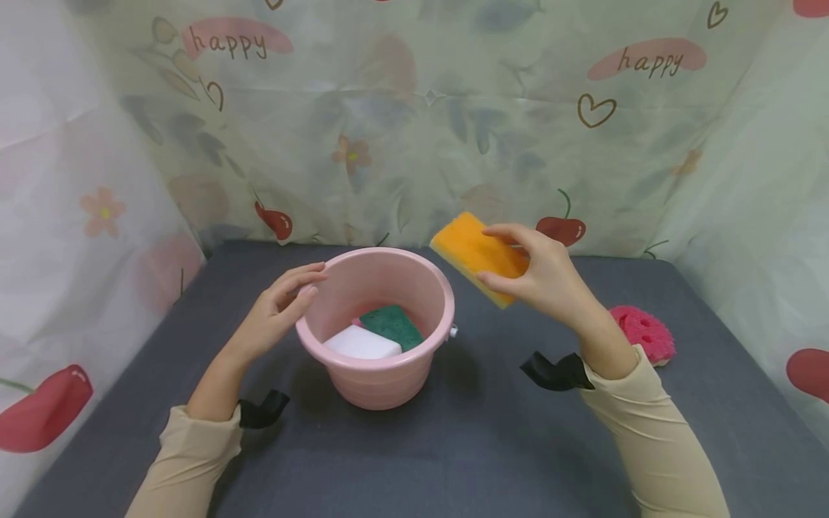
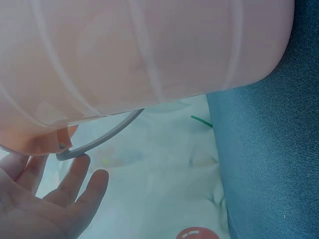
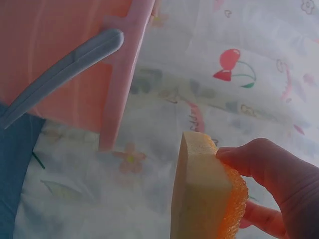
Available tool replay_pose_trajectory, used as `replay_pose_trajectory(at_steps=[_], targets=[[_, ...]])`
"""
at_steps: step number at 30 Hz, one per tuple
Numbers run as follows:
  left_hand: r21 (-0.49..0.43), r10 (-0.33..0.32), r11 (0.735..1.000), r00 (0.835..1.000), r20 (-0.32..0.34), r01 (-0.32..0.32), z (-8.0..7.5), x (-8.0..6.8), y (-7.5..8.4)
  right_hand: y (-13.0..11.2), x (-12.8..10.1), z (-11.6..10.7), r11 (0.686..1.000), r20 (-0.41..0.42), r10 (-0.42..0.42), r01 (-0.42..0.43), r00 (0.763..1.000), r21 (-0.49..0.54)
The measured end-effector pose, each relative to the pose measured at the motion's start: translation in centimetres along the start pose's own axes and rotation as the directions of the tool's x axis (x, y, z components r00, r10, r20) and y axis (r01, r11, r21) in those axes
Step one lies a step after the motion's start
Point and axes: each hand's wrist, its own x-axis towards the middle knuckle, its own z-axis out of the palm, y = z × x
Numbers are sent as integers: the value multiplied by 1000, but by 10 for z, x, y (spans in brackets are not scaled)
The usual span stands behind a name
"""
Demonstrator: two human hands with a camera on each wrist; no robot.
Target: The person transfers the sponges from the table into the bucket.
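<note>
A pink bucket (image 1: 382,360) stands on the grey table with a green sponge (image 1: 392,325) and a white sponge (image 1: 363,343) inside. My left hand (image 1: 285,306) rests with straight fingers on the bucket's left rim; the left wrist view shows the bucket wall (image 2: 149,45) and its grey handle (image 2: 99,142) just above my fingers (image 2: 75,184). My right hand (image 1: 537,277) pinches an orange-and-yellow sponge (image 1: 476,255) in the air, just right of and above the bucket. In the right wrist view the sponge (image 3: 204,194) sits between thumb and fingers, near the bucket's rim (image 3: 124,64).
A pink sponge (image 1: 644,332) lies on the table to the right, behind my right forearm. Patterned cloth walls (image 1: 414,122) close in the back and both sides. The grey table surface (image 1: 466,446) stretches toward me in front of the bucket.
</note>
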Motion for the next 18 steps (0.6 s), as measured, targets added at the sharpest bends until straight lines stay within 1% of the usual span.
replay_pose_trajectory(at_steps=[8, 15, 18], targets=[[-11, 9, 1000, 1000, 1, -9, 0, -1, -1, -11, 6, 8, 999, 19, -20, 20, 1000, 26], [-17, 15, 1000, 1000, -1, -15, -1, -2, 1, -18, 11, 20, 995, 14, -86, 85, 996, 61], [-18, 12, 1000, 1000, 4, -12, -2, -2, 1, -22, 11, 25, 993, 22, -98, 97, 995, 65]])
